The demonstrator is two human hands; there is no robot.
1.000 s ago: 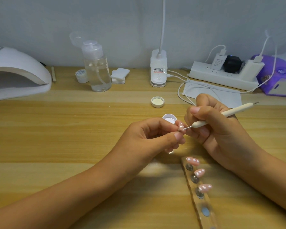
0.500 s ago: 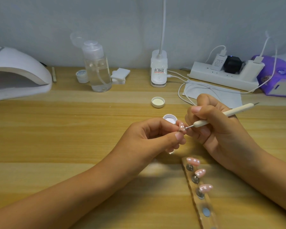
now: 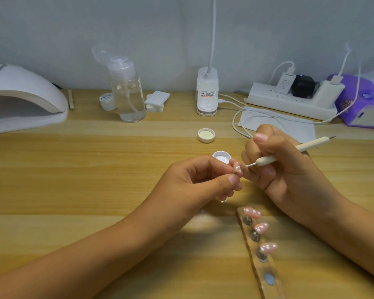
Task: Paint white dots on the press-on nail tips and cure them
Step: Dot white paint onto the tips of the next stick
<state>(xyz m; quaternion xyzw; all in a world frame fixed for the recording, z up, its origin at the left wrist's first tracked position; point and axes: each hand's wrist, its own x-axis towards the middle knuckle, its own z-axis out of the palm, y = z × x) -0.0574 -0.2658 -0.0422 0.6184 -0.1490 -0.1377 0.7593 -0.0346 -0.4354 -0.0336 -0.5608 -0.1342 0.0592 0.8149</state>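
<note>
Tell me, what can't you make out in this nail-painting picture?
Head view only.
The nail tip: partly covered by fingertips of the left hand; dots too small to count.
The dotting tool in the right hand: end too small to tell if it touches the nail.
The paint pot: partly behind the left fingers.
The curing lamp: cut off by the left edge.
The holder strip: runs off the bottom edge.
</note>
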